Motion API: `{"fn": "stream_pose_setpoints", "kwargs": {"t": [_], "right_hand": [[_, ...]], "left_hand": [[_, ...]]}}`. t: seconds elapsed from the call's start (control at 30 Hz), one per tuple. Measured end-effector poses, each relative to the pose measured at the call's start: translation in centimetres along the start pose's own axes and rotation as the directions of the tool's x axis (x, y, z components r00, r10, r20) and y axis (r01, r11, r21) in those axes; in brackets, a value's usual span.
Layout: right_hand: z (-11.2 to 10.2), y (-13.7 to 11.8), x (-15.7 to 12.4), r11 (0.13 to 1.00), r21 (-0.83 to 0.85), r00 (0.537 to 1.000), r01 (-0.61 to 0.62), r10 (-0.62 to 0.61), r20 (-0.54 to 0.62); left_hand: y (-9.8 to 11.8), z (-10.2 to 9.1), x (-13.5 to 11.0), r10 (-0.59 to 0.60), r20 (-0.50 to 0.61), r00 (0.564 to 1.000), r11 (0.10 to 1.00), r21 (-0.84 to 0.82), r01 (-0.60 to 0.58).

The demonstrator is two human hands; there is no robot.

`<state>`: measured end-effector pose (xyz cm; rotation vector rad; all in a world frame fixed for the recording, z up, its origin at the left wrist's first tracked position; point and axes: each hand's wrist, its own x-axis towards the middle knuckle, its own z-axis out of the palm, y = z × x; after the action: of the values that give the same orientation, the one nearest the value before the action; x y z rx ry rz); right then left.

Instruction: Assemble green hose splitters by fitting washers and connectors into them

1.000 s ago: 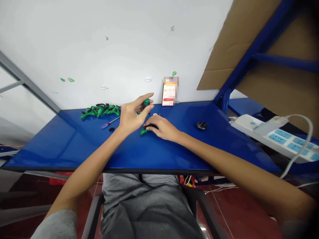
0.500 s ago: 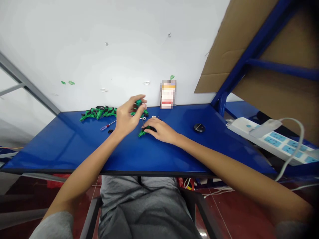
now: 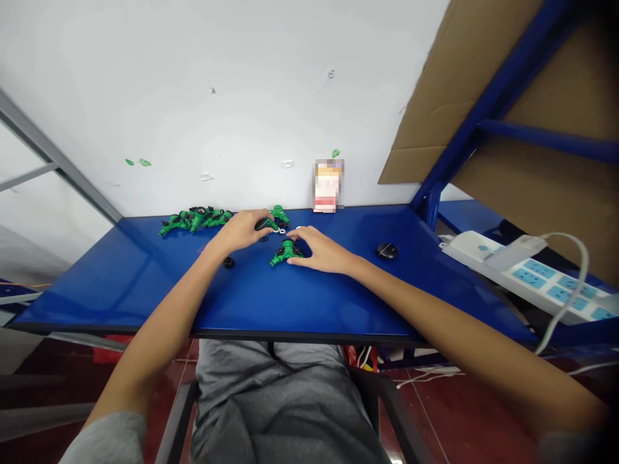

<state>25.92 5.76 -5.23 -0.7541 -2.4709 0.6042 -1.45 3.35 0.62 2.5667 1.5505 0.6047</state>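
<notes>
My right hand [image 3: 316, 250] rests on the table with its thumb and fingers curved round a green Y-shaped hose connector [image 3: 286, 252] with black parts. Farther back, my left hand [image 3: 245, 229] is lowered among loose parts. Its thumb and index finger close round a green fitting [image 3: 272, 224], partly hidden by the fingers. Another green connector [image 3: 279, 214] lies just behind. Near the left fingertips are a white ring [image 3: 282, 231] and small black rings [image 3: 264, 239]. A black cap [image 3: 229, 262] sits by my left wrist, which hides most of a screwdriver.
Several green connectors [image 3: 196, 219] are heaped along the wall at the back left of the blue table [image 3: 242, 299]. A round black object [image 3: 387, 251] lies to the right. Beyond it is a white power strip [image 3: 536, 274] with a cable. A blurred box [image 3: 328, 187] stands against the wall.
My left hand has come down from above the table to the loose parts behind. The connector at my right hand shows more fully, and the thin rod beside it is out of sight.
</notes>
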Motion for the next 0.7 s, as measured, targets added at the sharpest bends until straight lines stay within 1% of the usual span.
{"fn": "stream_pose_setpoints", "kwargs": {"t": [0.1,0.23,0.3,0.37,0.5,0.57,0.7], "right_hand": [[-0.1,-0.3,0.1,1.000,-0.030,1.000,0.005,-0.004,0.024],[-0.1,-0.5,0.0,0.999,-0.046,1.000,0.011,-0.011,0.007],[0.0,-0.5,0.0,0.999,-0.045,1.000,0.014,-0.014,0.000],[0.1,-0.4,0.0,0.999,-0.042,1.000,0.016,-0.016,0.004],[0.1,-0.4,0.1,0.999,-0.031,1.000,0.016,-0.016,0.002],[0.0,-0.4,0.2,1.000,-0.028,1.000,0.014,-0.014,0.002],[0.0,-0.5,0.2,0.999,-0.028,1.000,0.016,-0.016,0.010]], "left_hand": [[-1.5,-1.1,-0.1,-0.007,0.114,0.993,0.998,-0.054,0.014],[-2.8,-2.3,-0.3,-0.065,0.235,0.970,0.978,-0.179,0.109],[-3.2,-2.5,-0.3,-0.063,0.293,0.954,0.974,-0.191,0.123],[-3.5,-2.3,-0.3,-0.045,0.340,0.939,0.979,-0.173,0.110],[-3.8,-1.9,-0.2,-0.034,0.412,0.910,0.985,-0.141,0.100],[-3.8,-2.0,-0.2,-0.034,0.435,0.900,0.984,-0.141,0.105],[-3.9,-2.8,-0.5,-0.027,0.425,0.905,0.980,-0.168,0.108]]}}
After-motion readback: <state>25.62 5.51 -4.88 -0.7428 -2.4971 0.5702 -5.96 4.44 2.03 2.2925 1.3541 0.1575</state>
